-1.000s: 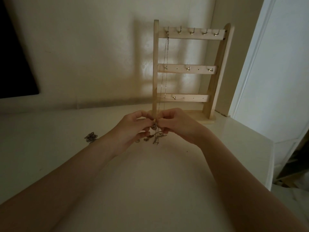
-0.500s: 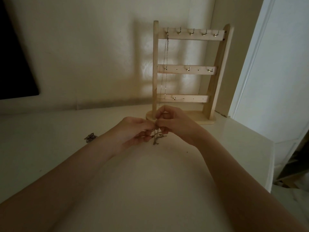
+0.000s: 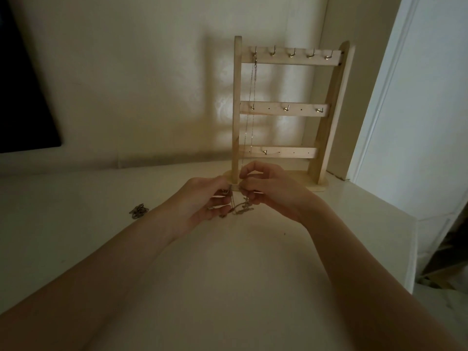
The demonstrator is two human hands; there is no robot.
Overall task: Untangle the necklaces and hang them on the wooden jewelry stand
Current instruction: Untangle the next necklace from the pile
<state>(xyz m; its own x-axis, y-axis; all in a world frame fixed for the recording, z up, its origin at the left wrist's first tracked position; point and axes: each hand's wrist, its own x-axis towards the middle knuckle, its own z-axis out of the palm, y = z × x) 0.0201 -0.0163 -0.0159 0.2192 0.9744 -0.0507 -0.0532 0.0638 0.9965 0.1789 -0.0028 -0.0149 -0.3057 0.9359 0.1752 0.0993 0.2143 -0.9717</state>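
Note:
A wooden jewelry stand [image 3: 329, 115] with three hook rails rises at the back of the white table. One thin chain necklace [image 3: 252, 102] hangs from the leftmost top hook and runs down to my hands. Just in front of the stand's base, my left hand [image 3: 205, 202] and my right hand [image 3: 273, 191] meet, both pinching a tangled clump of chains [image 3: 240, 207] that dangles between the fingertips. My right fingers are curled, thumb and forefinger raised a little over the knot.
Another small heap of chain [image 3: 138, 211] lies on the white table [image 3: 228, 287] to the left of my left wrist. A dark screen edge [image 3: 22, 102] fills the far left wall. The table's right edge drops off beside a white door frame [image 3: 395, 97].
My right hand has lifted slightly toward the stand's base, while my left hand has dipped a little; the tangle stays pinched between them. The hanging necklace has not moved.

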